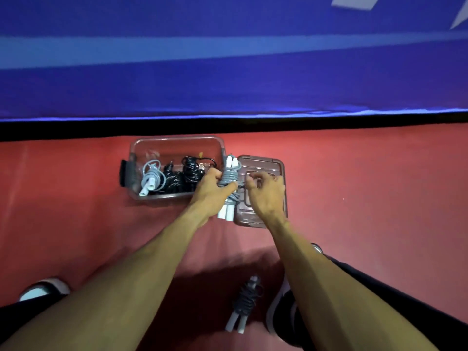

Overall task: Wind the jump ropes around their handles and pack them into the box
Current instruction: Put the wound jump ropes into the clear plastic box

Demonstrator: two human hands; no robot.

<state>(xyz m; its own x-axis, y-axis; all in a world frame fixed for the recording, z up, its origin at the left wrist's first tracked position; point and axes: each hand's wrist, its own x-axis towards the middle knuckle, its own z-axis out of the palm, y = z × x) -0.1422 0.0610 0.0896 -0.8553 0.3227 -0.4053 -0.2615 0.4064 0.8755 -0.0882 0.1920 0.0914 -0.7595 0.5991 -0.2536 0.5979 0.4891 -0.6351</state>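
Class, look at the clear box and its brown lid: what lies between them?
In the head view, the grey wound rope gripped by the left hand lies between the box and lid.

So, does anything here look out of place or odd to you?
One thing: a wound dark jump rope lies alone on the red floor near the person's shoe, away from the clear box. The box's lid lies flat beside it. The hands hold a grey rope bundle. Nothing looks damaged.
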